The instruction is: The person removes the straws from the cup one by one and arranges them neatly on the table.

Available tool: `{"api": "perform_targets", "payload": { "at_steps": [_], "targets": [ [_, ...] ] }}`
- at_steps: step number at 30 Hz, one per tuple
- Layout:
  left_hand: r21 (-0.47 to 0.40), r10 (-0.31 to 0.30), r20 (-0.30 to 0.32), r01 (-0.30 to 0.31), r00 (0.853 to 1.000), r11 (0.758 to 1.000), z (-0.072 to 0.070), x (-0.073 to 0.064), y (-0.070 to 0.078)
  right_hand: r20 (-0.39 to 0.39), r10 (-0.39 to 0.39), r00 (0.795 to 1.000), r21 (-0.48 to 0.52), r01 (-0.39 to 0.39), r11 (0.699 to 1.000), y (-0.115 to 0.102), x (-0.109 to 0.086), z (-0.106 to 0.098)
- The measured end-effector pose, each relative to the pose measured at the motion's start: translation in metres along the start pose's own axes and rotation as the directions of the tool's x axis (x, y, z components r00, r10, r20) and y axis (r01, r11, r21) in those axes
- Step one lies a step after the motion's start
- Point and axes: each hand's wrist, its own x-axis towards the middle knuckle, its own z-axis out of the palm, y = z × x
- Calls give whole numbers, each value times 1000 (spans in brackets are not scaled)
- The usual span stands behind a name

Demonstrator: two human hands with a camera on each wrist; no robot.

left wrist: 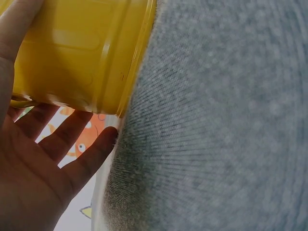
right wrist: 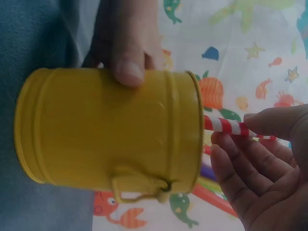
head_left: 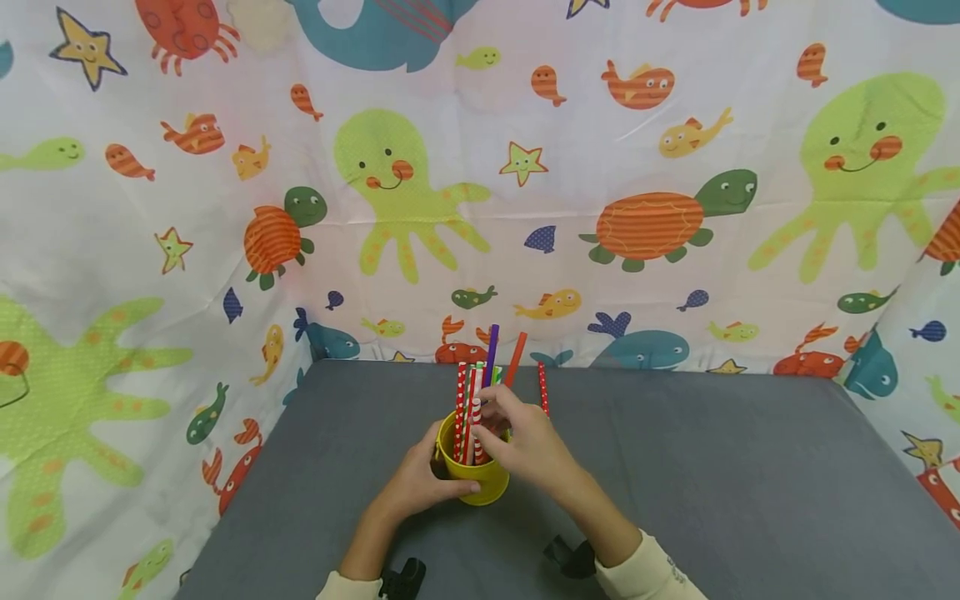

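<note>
A small yellow metal bucket [head_left: 486, 490] stands on the grey table, filled with several paper straws. My left hand [head_left: 420, 482] holds its side, thumb across the front and fingers behind, as the left wrist view shows. Above the rim, my right hand [head_left: 528, 437] pinches a red-and-white striped straw [right wrist: 224, 124] between thumb and fingers; its lower end is hidden inside the bucket. Beside it rise a purple straw [head_left: 491, 354], an orange straw [head_left: 515, 358] and red dotted straws [head_left: 460, 400]. The bucket's wire handle [right wrist: 139, 196] hangs against its side.
Another red dotted straw [head_left: 543, 387] shows beyond my right hand, its lower part hidden. The grey table [head_left: 735, 475] ends at the back against a white curtain [head_left: 480, 275] printed with sea animals, which also runs down both sides. Black wrist devices [head_left: 572, 557] sit near the sleeves.
</note>
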Motion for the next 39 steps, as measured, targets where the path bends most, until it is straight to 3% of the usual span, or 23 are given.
{"api": "perform_targets", "payload": {
  "at_steps": [11,20,26,30,39],
  "targets": [
    [15,1,-1,-1,1000,1000,0,0,2,97,87,991,-114,-76,991,2,-2,17],
    [7,23,8,-23,1000,1000,-2,0,2,191,77,979,-235,-30,971,3,-5,22],
    [26,50,7,-50,999,998,-4,-1,-1,334,14,942,-219,64,974,5,-3,20],
    [45,36,3,-36,999,998,-6,-2,1,365,-13,931,-198,91,976,6,-3,20],
    [18,39,12,-39,999,999,-4,0,0,358,42,933,-42,-29,999,5,-6,15]
  ]
}}
